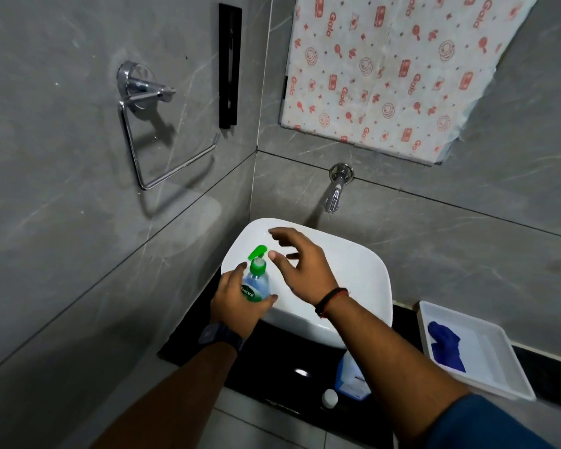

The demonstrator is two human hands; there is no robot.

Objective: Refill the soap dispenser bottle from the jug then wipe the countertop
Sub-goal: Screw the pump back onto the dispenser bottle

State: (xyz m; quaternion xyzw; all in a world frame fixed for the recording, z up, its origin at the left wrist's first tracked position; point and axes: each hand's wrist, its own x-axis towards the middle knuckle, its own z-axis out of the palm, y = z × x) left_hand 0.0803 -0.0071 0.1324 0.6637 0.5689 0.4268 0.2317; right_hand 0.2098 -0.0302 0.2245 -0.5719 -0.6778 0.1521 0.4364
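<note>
My left hand (232, 304) grips the soap dispenser bottle (256, 281), a clear bottle with a green pump and a green label, held over the left rim of the white basin (363, 270). My right hand (300, 264) hovers just right of the pump with fingers spread, holding nothing. The jug (348, 379), whitish with a blue label, stands on the black countertop (272, 361) in front of the basin, partly hidden by my right forearm. A small white cap (329, 397) lies beside it. A blue cloth (446, 346) lies in a white tray (499, 361) at the right.
A chrome tap (335, 192) juts from the grey tiled wall above the basin. A chrome towel ring (149, 131) hangs on the left wall. A patterned sheet (395, 69) covers the wall above the tap. The countertop's front edge is close to me.
</note>
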